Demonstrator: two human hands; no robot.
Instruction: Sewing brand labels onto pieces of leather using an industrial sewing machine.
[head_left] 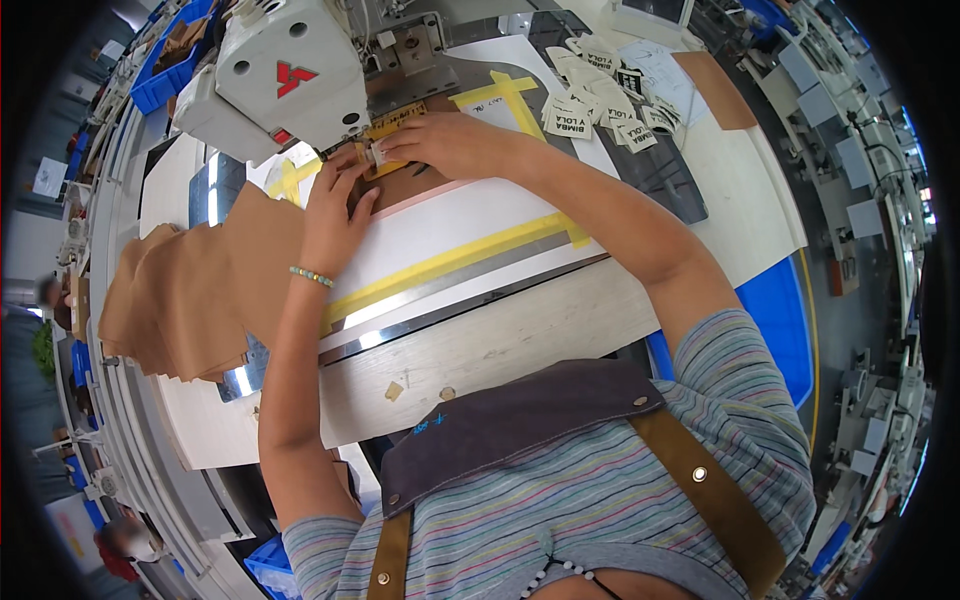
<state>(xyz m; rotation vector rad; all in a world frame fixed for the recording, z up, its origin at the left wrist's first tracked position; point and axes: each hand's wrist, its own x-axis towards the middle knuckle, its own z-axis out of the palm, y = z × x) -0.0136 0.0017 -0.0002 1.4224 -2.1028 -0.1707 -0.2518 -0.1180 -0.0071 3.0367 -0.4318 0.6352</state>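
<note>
In the upper centre of the frame, beneath the head of a white sewing machine [285, 75], a person's two hands meet over a small pale label [380, 153] laid on a brown leather piece [400, 185]. The right hand [450, 143], reaching in from the right, has its fingers curled down and pinches the label at its right edge. The left hand [335, 215] comes up from below, fingers nearly straight and spread flat on the brown piece, its fingertips just under the label; it grips nothing. The label thus lies at the tips of both hands, to the left of the right hand and above the left, with the right hand the nearer and the only one holding it. Its long axis cannot be told at this size. A stack of tan cut pieces [190, 290] rests at left of frame, well apart; a heap of loose labels [600, 95] lies at upper right. Yellow tape [450, 262] marks the white table [740, 200].
</note>
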